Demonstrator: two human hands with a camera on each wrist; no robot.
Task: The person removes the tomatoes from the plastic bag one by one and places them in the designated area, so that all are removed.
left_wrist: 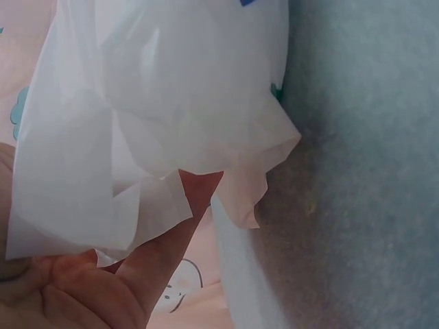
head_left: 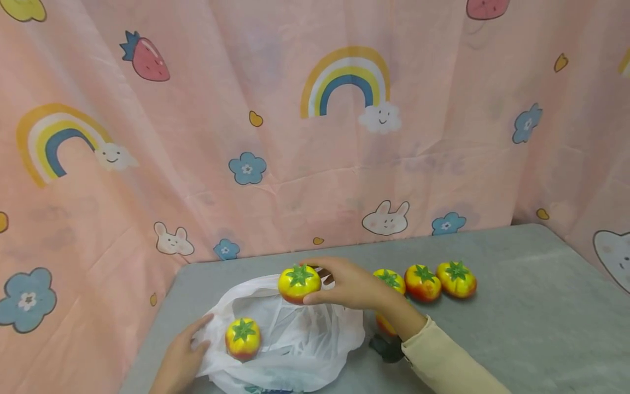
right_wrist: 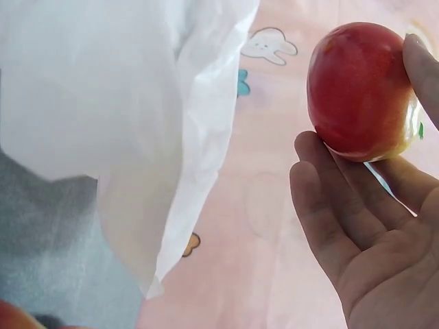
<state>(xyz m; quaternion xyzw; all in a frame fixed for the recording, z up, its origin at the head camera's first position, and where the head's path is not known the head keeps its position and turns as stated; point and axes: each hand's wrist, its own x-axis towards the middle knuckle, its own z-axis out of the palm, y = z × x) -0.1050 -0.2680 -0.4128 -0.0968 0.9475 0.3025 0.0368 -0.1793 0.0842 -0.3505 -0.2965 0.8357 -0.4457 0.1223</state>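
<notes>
My right hand (head_left: 351, 287) pinches a yellow-and-red toy tomato (head_left: 297, 287) with a green star-shaped top between thumb and fingers, above the mouth of a white plastic bag (head_left: 290, 375). The right wrist view shows the red underside of this toy tomato (right_wrist: 357, 92), with the thumb on one side and fingertips on the other. My left hand (head_left: 182, 355) grips the left rim of the bag; in the left wrist view the plastic (left_wrist: 151, 89) hides part of its fingers. Another toy tomato (head_left: 243, 342) sits at the left inside the bag's opening.
Right of the bag, more toy tomatoes (head_left: 423, 284) stand on the grey table (head_left: 531, 306); my right forearm partly covers two of them. A small black object (head_left: 386, 349) lies by the right sleeve. A pink printed curtain (head_left: 305, 208) hangs behind the table.
</notes>
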